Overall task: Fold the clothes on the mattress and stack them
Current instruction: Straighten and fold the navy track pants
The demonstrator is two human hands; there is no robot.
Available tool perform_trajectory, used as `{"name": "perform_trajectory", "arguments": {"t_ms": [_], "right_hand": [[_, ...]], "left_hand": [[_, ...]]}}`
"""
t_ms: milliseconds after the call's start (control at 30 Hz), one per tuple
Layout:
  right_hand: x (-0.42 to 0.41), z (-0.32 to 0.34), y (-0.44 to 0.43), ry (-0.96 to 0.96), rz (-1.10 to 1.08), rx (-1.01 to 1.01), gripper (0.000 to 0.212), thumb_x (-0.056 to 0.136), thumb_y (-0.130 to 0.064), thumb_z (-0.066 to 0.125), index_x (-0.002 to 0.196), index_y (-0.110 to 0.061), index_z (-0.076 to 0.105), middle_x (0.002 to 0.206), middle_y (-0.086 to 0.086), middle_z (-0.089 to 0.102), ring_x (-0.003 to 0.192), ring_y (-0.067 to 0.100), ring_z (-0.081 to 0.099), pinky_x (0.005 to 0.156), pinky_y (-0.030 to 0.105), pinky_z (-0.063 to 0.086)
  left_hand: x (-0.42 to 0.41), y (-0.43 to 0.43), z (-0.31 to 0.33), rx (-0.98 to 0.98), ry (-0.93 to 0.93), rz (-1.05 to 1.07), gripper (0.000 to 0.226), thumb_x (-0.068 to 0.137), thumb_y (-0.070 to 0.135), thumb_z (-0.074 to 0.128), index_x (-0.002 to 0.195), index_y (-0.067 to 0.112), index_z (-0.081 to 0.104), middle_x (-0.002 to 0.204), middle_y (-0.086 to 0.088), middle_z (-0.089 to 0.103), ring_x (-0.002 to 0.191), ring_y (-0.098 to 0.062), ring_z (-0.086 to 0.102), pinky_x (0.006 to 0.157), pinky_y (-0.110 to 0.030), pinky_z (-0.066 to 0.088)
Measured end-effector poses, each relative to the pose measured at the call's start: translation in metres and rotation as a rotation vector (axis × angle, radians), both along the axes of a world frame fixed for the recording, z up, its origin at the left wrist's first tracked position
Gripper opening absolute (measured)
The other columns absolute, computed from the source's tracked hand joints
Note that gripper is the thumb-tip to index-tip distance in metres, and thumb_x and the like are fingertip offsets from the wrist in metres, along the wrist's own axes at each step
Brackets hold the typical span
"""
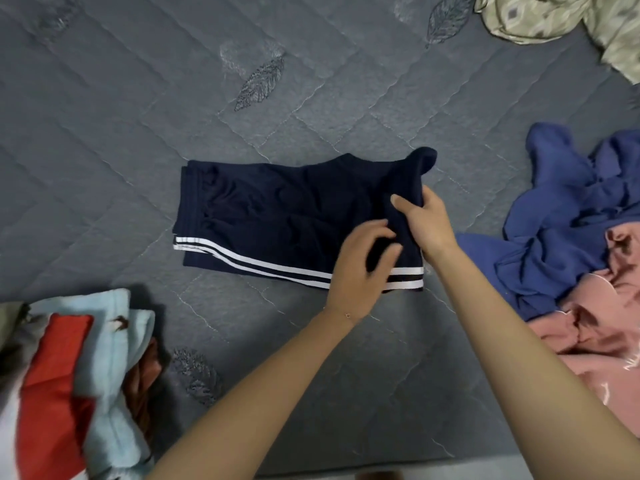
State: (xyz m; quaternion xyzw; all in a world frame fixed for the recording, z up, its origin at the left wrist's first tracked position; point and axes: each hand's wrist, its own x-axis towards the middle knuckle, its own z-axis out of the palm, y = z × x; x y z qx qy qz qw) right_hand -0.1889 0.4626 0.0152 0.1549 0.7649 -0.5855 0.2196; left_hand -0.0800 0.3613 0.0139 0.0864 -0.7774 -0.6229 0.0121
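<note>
The head camera gives me the navy shorts [277, 216] lying flat in the middle of the grey mattress [138, 116], with white stripes along their near edge. My right hand [427, 221] grips the shorts' right end and holds a fold of it raised off the bed. My left hand [362, 265] is just beside it, fingers curled round the same dark fabric. A folded stack [69, 375] lies near left. A blue garment [561, 209] and a pink garment [595, 341] are heaped on the right, and a patterned cloth [554, 19] lies far right.
</note>
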Motion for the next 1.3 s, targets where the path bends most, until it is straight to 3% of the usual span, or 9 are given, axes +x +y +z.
{"name": "perform_trajectory", "arguments": {"t_ms": [200, 333, 500, 667, 867, 967, 1067, 1200, 1300], "right_hand": [[0.026, 0.011, -0.111, 0.050, 0.226, 0.003, 0.027, 0.099, -0.014, 0.053, 0.124, -0.008, 0.060, 0.116, 0.007, 0.066, 0.108, 0.019, 0.062, 0.095, 0.033, 0.050], [0.038, 0.021, -0.168, -0.030, 0.443, -0.079, 0.034, 0.103, -0.019, 0.043, 0.135, -0.016, 0.053, 0.113, 0.003, 0.066, 0.097, 0.016, 0.064, 0.073, 0.025, 0.057], [0.038, 0.013, -0.198, -0.186, 0.668, -0.150, 0.045, 0.103, -0.015, 0.039, 0.148, -0.022, 0.038, 0.099, -0.008, 0.068, 0.088, 0.007, 0.061, 0.084, 0.022, 0.048], [0.036, -0.022, -0.193, 0.266, 0.634, 0.385, 0.045, 0.097, -0.020, 0.057, 0.141, -0.017, 0.050, 0.125, 0.003, 0.058, 0.116, 0.016, 0.049, 0.103, 0.021, 0.035], [0.044, -0.061, -0.172, 0.254, 0.924, 0.739, 0.069, 0.095, -0.045, 0.056, 0.154, -0.032, 0.023, 0.164, 0.002, 0.003, 0.150, 0.025, -0.004, 0.122, 0.044, 0.003], [0.037, -0.066, -0.167, 0.322, 0.663, 0.672, 0.082, 0.088, -0.048, 0.067, 0.155, -0.029, 0.023, 0.164, 0.006, 0.001, 0.151, 0.028, -0.002, 0.120, 0.044, 0.004], [0.020, -0.071, -0.163, 0.089, 0.300, 0.457, 0.094, 0.081, -0.041, 0.077, 0.153, -0.014, 0.022, 0.159, 0.013, 0.019, 0.147, 0.030, 0.017, 0.121, 0.042, 0.016], [0.010, -0.072, -0.162, -0.118, 0.012, 0.051, 0.070, 0.086, -0.021, 0.075, 0.140, -0.006, 0.034, 0.131, 0.004, 0.054, 0.122, 0.022, 0.056, 0.102, 0.035, 0.048], [0.006, -0.070, -0.160, -0.210, -0.087, -0.067, 0.053, 0.085, -0.012, 0.074, 0.132, -0.009, 0.049, 0.117, 0.001, 0.064, 0.107, 0.019, 0.065, 0.089, 0.032, 0.055]], "left_hand": [[-0.011, -0.105, 0.012, 0.459, -0.390, 0.248, 0.027, 0.098, 0.034, 0.052, 0.118, 0.017, 0.056, 0.103, 0.007, 0.065, 0.089, 0.005, 0.064, 0.075, -0.013, 0.050], [-0.006, -0.166, 0.016, 0.420, -0.455, 0.300, 0.036, 0.093, 0.042, 0.058, 0.117, 0.016, 0.058, 0.104, 0.008, 0.066, 0.091, 0.004, 0.065, 0.068, -0.006, 0.047], [-0.002, -0.232, 0.005, 0.365, -0.558, 0.297, 0.012, 0.095, 0.032, 0.060, 0.106, 0.036, 0.058, 0.100, 0.016, 0.068, 0.096, 0.000, 0.063, 0.082, -0.018, 0.051], [0.001, -0.270, -0.027, 0.049, -0.507, 0.397, 0.025, 0.099, 0.018, 0.053, 0.124, 0.016, 0.057, 0.112, 0.010, 0.058, 0.099, -0.007, 0.056, 0.087, -0.018, 0.043], [0.011, -0.277, -0.059, -0.642, -0.556, 0.382, 0.047, 0.091, 0.032, 0.065, 0.130, 0.010, 0.051, 0.133, -0.014, 0.044, 0.122, -0.030, 0.041, 0.101, -0.037, 0.036], [0.008, -0.277, -0.067, -0.569, -0.687, 0.463, 0.079, 0.086, 0.044, 0.066, 0.148, 0.019, 0.025, 0.149, -0.012, 0.029, 0.136, -0.032, 0.026, 0.111, -0.048, 0.020], [0.010, -0.280, -0.074, -0.436, -0.759, 0.471, 0.088, 0.082, 0.053, 0.067, 0.148, 0.013, 0.025, 0.149, -0.013, 0.032, 0.136, -0.033, 0.028, 0.112, -0.051, 0.024], [0.012, -0.284, -0.077, -0.258, -0.646, 0.482, 0.088, 0.076, 0.047, 0.077, 0.144, 0.016, 0.032, 0.141, -0.010, 0.039, 0.127, -0.022, 0.040, 0.105, -0.034, 0.035], [0.008, -0.283, -0.075, -0.083, -0.594, 0.455, 0.085, 0.077, 0.031, 0.080, 0.144, 0.015, 0.031, 0.143, -0.006, 0.040, 0.125, -0.013, 0.042, 0.105, -0.028, 0.036]]}}
